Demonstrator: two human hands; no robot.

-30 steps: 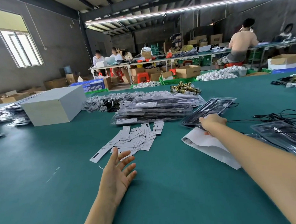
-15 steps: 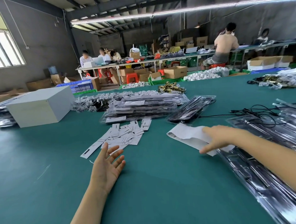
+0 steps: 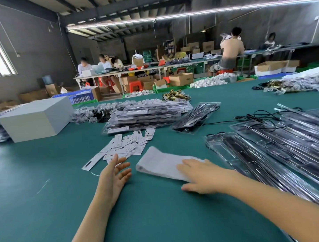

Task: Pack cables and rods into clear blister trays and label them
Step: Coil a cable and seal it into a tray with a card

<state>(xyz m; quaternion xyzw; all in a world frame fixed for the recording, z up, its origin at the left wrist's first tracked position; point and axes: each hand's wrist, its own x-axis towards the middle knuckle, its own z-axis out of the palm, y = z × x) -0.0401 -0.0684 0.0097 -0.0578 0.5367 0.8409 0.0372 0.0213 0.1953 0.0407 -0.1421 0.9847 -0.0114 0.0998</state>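
**Flat right hand on white sheet, left hand free**

The right hand lies with fingers straight, pressing the white paper sheet. The left hand is spread, palm turned inward, touching nothing. Both forearms reach over the green table. Clear blister trays lie at three o'clock, loose labels at eleven.

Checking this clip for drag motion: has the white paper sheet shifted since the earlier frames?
Yes. The white paper sheet, under the right hand, slid left, nearer the label pile and the left hand.
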